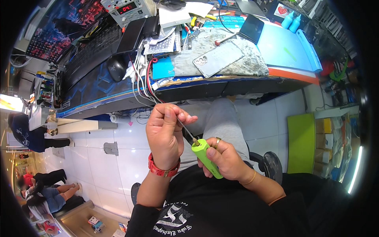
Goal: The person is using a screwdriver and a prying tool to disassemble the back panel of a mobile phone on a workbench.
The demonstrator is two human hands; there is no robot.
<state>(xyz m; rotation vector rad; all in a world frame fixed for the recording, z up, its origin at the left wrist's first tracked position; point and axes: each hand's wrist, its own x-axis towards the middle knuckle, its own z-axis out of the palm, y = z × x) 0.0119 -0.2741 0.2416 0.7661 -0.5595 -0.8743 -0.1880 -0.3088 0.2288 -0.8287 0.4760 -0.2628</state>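
My right hand [225, 158] is wrapped round the lime-green handle of a screwdriver-like tool [207, 160]. A brass-coloured collar tops the handle, and a thin metal shaft runs from it up and left. The fingers of my left hand [166, 128] are pinched together at the far end of that shaft, hiding its tip. Both hands are over my lap, in front of the bench edge. On the bench beyond them, a pale phone [219, 59] with several camera lenses lies back up on a stained grey mat [181, 65].
The bench also bears a black mouse [116, 68], a keyboard [92, 51], a power supply with red digits [130, 10], and two blue bottles [291, 21] at the far right. White and red cables [142, 81] hang over its front edge. People sit and stand at left.
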